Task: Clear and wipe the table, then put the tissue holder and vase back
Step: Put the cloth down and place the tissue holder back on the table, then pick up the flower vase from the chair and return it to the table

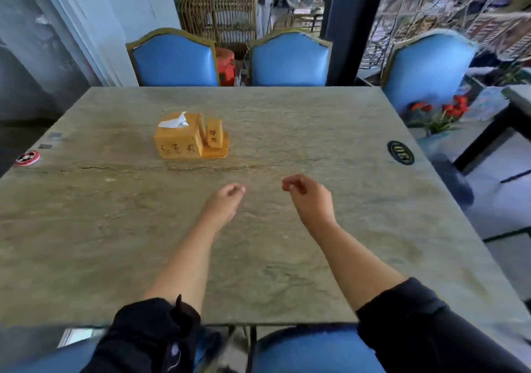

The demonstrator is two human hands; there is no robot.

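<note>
Apparently empty, the left hand (227,200) and right hand (307,194), loosely curled, needed to fetch the vase (436,131) upright beside the tissue holder (186,140).

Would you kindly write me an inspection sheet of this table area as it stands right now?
Surface: stone-look table, a long crack across it.
Job's things: wooden tissue holder upright on the table, a tissue poking out; vase of red flowers off the table, on the right.
Clutter: red round sticker at the left edge, dark oval badge near the right edge.
Hands: left hand and right hand above the table, fingers loosely curled, holding nothing.
Cables: nothing seen.
Surroundings: blue chairs around the table, a wicker cage behind.
</note>
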